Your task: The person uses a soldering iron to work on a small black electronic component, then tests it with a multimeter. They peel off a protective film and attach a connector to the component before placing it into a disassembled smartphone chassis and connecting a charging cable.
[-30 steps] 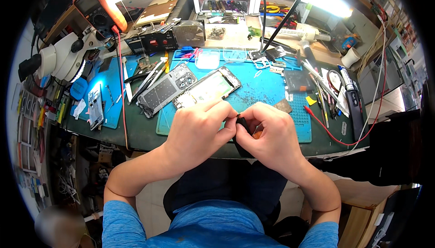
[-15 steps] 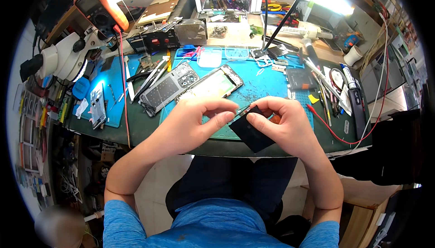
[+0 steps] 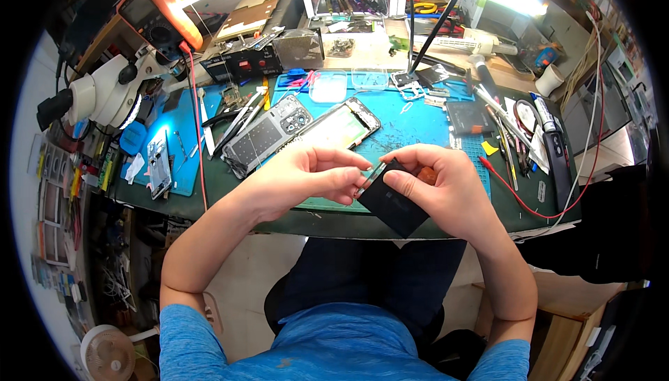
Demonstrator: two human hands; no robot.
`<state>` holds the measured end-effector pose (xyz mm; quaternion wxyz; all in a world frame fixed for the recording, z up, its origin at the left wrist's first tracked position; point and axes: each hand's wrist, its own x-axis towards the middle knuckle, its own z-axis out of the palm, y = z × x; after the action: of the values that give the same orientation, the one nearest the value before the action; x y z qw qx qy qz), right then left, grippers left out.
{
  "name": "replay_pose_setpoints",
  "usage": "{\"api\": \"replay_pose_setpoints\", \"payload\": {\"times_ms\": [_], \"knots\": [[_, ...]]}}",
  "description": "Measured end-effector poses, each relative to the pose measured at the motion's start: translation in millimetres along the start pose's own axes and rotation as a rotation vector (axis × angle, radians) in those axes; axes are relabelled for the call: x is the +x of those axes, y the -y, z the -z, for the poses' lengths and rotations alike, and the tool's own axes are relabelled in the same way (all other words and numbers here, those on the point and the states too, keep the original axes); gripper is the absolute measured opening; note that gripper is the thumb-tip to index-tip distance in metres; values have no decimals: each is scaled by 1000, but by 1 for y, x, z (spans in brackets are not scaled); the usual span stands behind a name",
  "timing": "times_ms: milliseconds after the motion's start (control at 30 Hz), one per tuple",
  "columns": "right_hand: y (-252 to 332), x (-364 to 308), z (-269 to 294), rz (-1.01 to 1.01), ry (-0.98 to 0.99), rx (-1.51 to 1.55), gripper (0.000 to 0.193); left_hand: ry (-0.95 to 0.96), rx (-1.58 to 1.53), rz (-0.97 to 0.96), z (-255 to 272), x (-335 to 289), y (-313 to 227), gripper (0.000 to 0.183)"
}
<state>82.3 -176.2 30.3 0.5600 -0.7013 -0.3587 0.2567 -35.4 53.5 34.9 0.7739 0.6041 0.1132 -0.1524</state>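
A flat black phone battery [image 3: 394,203] is tilted over the front edge of the bench, with a thin, shiny strip along its upper left edge. My right hand [image 3: 446,184] grips it, thumb across the top face and fingers behind. My left hand [image 3: 306,180] has thumb and fingertips pinched at the strip end; the exact contact is partly hidden. Behind my right fingers shows a small orange-brown thing [image 3: 427,175], too covered to name. Beyond my hands lie an opened phone frame [image 3: 361,118] and a grey phone back part [image 3: 268,134].
A blue work mat [image 3: 411,127] covers the bench middle. Left stand a microscope [image 3: 104,95], an orange multimeter [image 3: 157,19] and another phone part [image 3: 159,161]. Tweezers and pens [image 3: 509,144] lie right, beside a red test lead [image 3: 519,207]. A fan [image 3: 108,354] stands lower left.
My left fingertips have closed in on the battery's strip edge, where they were slightly apart before. The battery stays in my right hand. The whole view has shifted a little.
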Motion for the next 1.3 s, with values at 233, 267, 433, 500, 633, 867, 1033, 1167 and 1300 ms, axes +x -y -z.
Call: {"api": "replay_pose_setpoints", "payload": {"times_ms": [233, 267, 433, 500, 633, 867, 1033, 1167, 1300], "knots": [[5, 2, -2, -95, 24, -14, 24, -201, 355, -199, -14, -13, 7, 33], [1, 2, -4, -78, 6, 6, 24, -267, 431, -261, -19, -14, 10, 32], [-18, 4, -18, -174, 21, 322, 30, -395, 844, -547, -28, -12, 14, 34], [-20, 4, -21, -119, 15, 276, 30, -418, 904, -608, -29, -9, 16, 36], [-24, 4, -19, -149, 62, 212, 31, -436, 1099, -737, -28, -5, 19, 39], [-15, 2, -15, -497, 157, 606, 26, -362, 1106, -734, -37, -12, 13, 43], [-13, -9, -18, -325, 125, 398, 27, -317, 1148, -754, -43, -11, 18, 45], [-26, -9, -31, -173, 60, 248, 26, -357, 1160, -715, -47, -12, 23, 54], [-12, -18, -39, -190, -35, 204, 21, -375, 1184, -696, -48, -15, 26, 63]]}}
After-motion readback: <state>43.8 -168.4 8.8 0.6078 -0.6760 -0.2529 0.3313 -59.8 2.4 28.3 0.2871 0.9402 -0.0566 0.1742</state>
